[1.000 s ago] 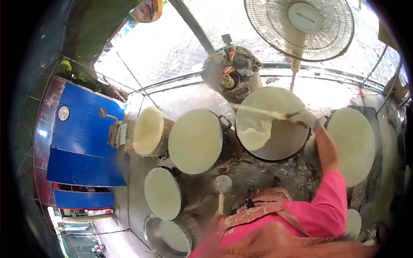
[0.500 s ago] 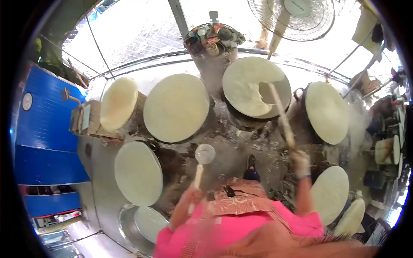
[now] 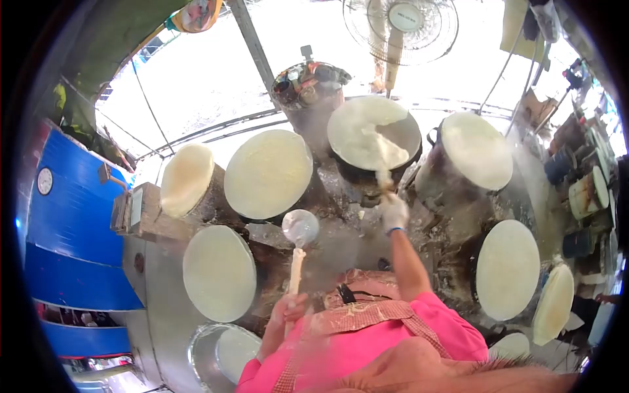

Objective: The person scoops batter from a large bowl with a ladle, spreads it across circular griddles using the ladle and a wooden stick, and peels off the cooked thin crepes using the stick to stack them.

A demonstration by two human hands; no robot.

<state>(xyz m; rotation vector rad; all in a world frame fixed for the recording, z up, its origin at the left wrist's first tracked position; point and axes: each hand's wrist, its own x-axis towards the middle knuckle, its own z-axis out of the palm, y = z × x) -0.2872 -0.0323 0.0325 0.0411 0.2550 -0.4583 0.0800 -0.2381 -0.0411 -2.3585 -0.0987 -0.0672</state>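
My left hand (image 3: 287,308) is closed around the wooden handle of a ladle (image 3: 301,227), whose round bowl points up and away from me. My right hand (image 3: 394,213), in a whitish glove, grips a wooden stick (image 3: 384,178), seen nearly end-on. Beyond it stands a round steaming pot (image 3: 414,149) with a thin, pale sheet (image 3: 354,123) over its top. Part of that sheet is folded and bunched by the stick's far end, baring a greyish patch of the surface on the right. The stick's tip is hidden by the sheet or blurred.
Pale round tops surround me: left back (image 3: 268,173), left front (image 3: 219,274), right back (image 3: 477,150) and right front (image 3: 508,270). A metal basin (image 3: 196,354) stands at lower left. A fan (image 3: 403,26) and a cluttered bin (image 3: 311,82) are behind the pots. Steam drifts about.
My right hand has moved forward and left to the middle pot, drawing the stick's angle in. The sheet there is more bunched toward me. My left hand still holds the ladle; the view has shifted.
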